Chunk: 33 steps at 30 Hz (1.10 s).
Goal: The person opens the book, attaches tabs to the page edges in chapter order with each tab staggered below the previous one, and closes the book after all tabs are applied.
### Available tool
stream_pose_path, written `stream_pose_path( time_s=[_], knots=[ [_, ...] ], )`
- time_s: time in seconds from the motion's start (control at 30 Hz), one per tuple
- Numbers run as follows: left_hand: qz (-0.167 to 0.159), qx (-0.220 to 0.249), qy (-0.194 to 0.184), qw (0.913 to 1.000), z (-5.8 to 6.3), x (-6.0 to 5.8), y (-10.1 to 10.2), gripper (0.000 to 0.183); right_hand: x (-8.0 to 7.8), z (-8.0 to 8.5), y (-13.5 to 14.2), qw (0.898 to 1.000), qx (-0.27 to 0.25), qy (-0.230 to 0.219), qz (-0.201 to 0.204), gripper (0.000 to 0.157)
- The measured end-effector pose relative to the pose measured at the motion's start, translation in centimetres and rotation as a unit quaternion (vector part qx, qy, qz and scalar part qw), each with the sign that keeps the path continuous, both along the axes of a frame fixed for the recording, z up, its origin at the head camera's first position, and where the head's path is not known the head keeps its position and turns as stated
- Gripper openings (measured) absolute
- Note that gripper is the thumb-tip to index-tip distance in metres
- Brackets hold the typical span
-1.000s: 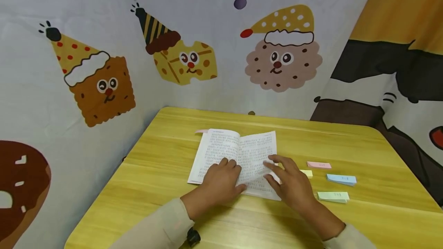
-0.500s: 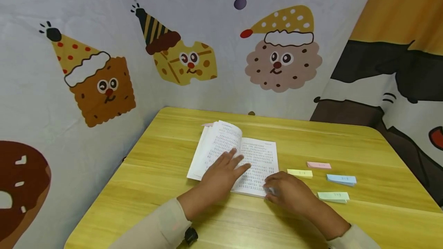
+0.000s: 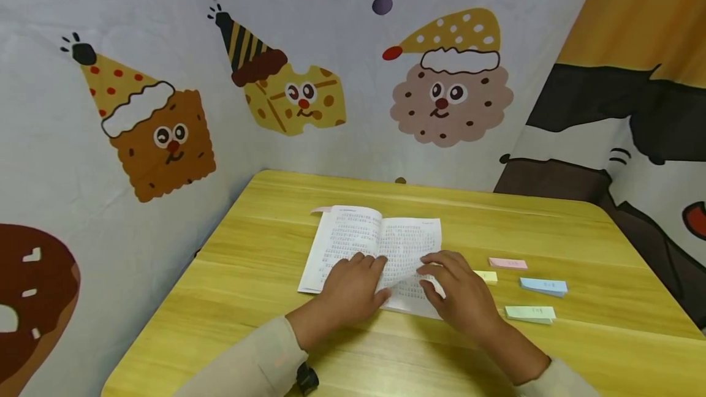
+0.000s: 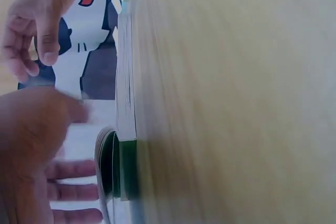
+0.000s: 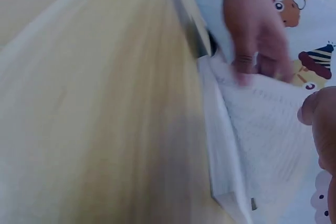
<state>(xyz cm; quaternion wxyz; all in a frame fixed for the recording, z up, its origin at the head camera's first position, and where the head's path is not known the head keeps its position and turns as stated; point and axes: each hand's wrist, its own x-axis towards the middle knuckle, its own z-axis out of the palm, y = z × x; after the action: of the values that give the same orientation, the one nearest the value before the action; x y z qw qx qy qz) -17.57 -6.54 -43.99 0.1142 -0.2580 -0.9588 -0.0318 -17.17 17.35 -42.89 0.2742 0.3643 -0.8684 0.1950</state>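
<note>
On the yellow wooden table (image 3: 248, 244), the open white paper book (image 3: 382, 238) wants the left hand (image 3: 354, 290), fingers relaxed, steadying its left page (image 3: 353, 234) while the right hand (image 3: 462, 288), fingers loosely parted, gently eases its right leaf (image 3: 408, 244).

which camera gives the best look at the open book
The head view: it shows the open book from above, with printed pages on both sides, though the left hand and right hand cover parts. The left wrist view has it edge-on, with green cover; the right wrist view, blurred, shows its edge and some print.
</note>
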Motion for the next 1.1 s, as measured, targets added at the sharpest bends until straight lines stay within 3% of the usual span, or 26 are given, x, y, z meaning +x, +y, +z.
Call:
stream_pose_path(
  time_s=[0.13, 0.23, 0.3, 0.37, 0.47, 0.53, 0.63, 0.73, 0.83, 0.9, 1.0, 1.1],
  knots=[
    [0.041, 0.065, 0.063, 0.995, -0.1, -0.4, -0.4, 0.094, 0.3, -0.7, 0.2, 0.998, 0.024, -0.049, -0.027, 0.044],
    [0.048, 0.029, 0.092, 0.9942, 0.2, -0.6, -0.9, 0.102, 0.3, -1.4, 0.6, 0.989, 0.087, -0.117, -0.024, 0.04],
    [0.014, -0.021, 0.087, 0.9959, 0.6, -0.6, -1.1, 0.087, 0.3, -1.7, 0.8, 0.981, 0.121, -0.148, -0.018, 0.034],
    [-0.04, -0.061, 0.063, 0.9953, 0.8, -0.5, -1.1, 0.064, 0.3, -1.8, 1.1, 0.977, 0.138, -0.162, -0.017, 0.03],
    [-0.092, -0.078, 0.017, 0.9925, 0.7, -0.3, -1.0, 0.027, 0.2, -1.6, 1.3, 0.975, 0.141, -0.173, -0.007, 0.023],
    [-0.086, -0.064, -0.007, 0.9942, 0.5, -0.2, -0.9, 0.02, 0.0, -1.4, 1.4, 0.973, 0.141, -0.184, 0.01, 0.013],
    [-0.051, -0.036, -0.028, 0.9977, 0.2, 0.0, -0.6, 0.023, -0.2, -0.8, 1.4, 0.969, 0.141, -0.202, 0.021, 0.004],
    [-0.034, -0.031, -0.037, 0.9982, 0.1, 0.1, -0.3, 0.042, -0.2, -0.3, 1.4, 0.975, 0.138, -0.175, 0.01, 0.007],
    [-0.033, -0.043, -0.036, 0.9979, 0.0, 0.2, 0.0, 0.056, -0.4, 0.0, 1.3, 0.988, 0.109, -0.106, 0.002, 0.007],
    [-0.031, -0.051, -0.027, 0.9979, 0.0, 0.2, 0.1, 0.056, -0.5, 0.2, 1.1, 0.996, 0.076, -0.055, 0.007, 0.007],
    [-0.025, -0.047, -0.019, 0.9984, 0.0, 0.1, 0.2, 0.049, -0.5, 0.3, 0.8, 1.0, 0.021, 0.008, 0.012, 0.022],
    [-0.013, -0.016, -0.013, 0.9997, -0.1, 0.1, 0.0, 0.047, -0.2, 0.2, 0.8, 1.0, -0.018, 0.022, -0.006, 0.034]
  ],
)
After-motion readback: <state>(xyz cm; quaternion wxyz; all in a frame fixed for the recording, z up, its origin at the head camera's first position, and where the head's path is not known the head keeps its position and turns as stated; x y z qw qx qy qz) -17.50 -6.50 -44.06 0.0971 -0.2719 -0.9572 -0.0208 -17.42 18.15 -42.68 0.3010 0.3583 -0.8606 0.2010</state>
